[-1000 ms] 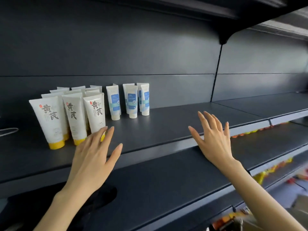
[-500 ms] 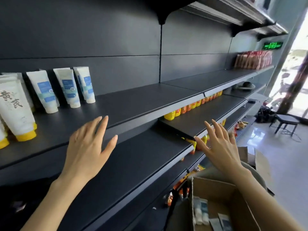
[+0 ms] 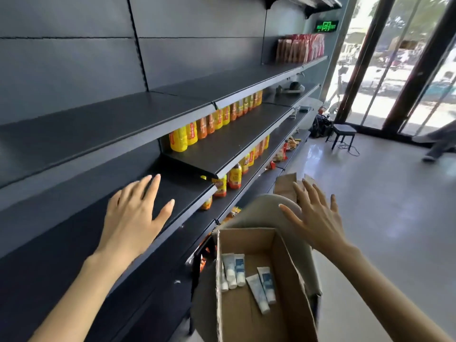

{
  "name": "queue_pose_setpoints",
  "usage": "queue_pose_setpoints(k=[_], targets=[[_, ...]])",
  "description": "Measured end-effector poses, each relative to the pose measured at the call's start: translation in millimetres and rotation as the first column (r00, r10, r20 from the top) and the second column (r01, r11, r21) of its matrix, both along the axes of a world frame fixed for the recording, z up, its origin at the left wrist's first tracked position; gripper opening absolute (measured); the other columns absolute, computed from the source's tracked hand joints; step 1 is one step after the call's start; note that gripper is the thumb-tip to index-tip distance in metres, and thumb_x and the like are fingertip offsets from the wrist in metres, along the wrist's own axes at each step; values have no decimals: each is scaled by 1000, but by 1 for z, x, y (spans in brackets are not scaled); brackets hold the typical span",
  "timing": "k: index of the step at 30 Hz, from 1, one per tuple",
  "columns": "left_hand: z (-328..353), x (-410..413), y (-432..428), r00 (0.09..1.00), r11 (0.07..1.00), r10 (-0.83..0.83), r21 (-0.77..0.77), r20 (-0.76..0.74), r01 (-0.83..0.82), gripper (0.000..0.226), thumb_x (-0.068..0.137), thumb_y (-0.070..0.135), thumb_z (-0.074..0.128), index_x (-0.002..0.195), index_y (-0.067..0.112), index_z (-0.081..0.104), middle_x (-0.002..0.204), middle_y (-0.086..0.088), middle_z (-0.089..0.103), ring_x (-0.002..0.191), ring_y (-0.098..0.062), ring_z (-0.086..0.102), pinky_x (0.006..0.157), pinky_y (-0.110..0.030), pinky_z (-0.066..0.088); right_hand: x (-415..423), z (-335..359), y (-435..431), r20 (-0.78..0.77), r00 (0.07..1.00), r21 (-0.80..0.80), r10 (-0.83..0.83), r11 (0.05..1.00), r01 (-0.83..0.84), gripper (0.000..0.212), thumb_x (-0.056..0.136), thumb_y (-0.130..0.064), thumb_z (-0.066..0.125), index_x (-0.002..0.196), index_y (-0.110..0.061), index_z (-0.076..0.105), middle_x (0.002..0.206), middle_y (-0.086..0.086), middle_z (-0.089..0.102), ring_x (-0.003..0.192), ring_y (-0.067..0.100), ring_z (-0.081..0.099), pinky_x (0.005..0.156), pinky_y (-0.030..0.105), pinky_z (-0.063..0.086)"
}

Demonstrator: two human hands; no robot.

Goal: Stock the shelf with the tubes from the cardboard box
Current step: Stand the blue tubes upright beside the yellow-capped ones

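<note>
A brown cardboard box (image 3: 288, 265), open at the top, is seen at lower centre, set on a pale round surface (image 3: 265, 211) just beside a long run of dark grey metal shelving (image 3: 86, 129). Several small white tubes with blue labels (image 3: 236, 269) are laid flat on the box floor: one cluster is placed side by side near the left wall, and two more are angled just to its right.

The left hand (image 3: 134, 214) is held out flat in front of a lower shelf board, fingers straight and spread, with nothing gripped – whether the board is touched cannot be told. The right hand (image 3: 318, 219) is likewise spread wide above the far end of the box, and nothing is held in it.

Rows of yellow and orange plastic bottles (image 3: 212, 123) are lined up on shelves further along. Red packets (image 3: 301, 48) are stacked on a higher shelf, below a green lit exit sign (image 3: 327, 26). A small black stool (image 3: 344, 130) is stood on the grey floor near glass doors.
</note>
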State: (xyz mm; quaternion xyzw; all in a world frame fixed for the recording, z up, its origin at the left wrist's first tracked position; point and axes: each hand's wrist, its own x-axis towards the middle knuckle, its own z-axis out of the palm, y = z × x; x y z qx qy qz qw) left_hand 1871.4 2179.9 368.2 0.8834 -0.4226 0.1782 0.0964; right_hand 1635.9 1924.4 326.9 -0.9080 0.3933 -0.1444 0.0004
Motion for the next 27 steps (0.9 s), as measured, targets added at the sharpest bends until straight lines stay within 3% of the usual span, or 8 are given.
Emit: queue_pose_setpoints(k=[6,11,18,22,27], targets=[[-45,-24,-60,996,998,-31,49,-89,36,75,88,56,22,137,4,46,136,-17,52,123,-36,49,95,-52,41,-50,-33,-33,-50,997,123,-54,991,60,85,83,-78,11,149,-26,20,158,0,16,145,22,15,116,51,10],[-83,-38,-91,982,994,9,107,-188,11,74,88,58,27,140,8,43,141,-14,48,127,-35,44,98,-53,37,-72,-66,-56,-131,988,185,-79,977,103,71,90,-63,28,149,-24,21,156,3,22,142,25,24,116,51,20],[-132,-38,-96,953,978,81,205,-293,-20,68,95,56,26,144,10,37,145,-11,43,132,-32,39,103,-51,33,-78,-122,-54,-136,976,292,-170,934,203,65,93,-59,33,147,-22,29,153,4,31,139,24,32,115,47,25],[-162,-34,-95,926,963,121,270,-357,-22,63,96,51,36,144,11,36,146,-10,42,134,-30,37,105,-50,30,-73,-154,-46,-178,967,350,-184,906,237,63,94,-54,36,146,-19,32,150,6,36,136,27,37,113,47,29],[-205,-29,-104,905,928,100,368,-414,65,82,83,63,13,143,13,39,145,-8,44,132,-28,39,105,-48,31,-56,-204,-32,-253,963,396,-92,898,190,65,94,-59,33,144,-19,37,149,6,37,135,27,39,111,47,33]])
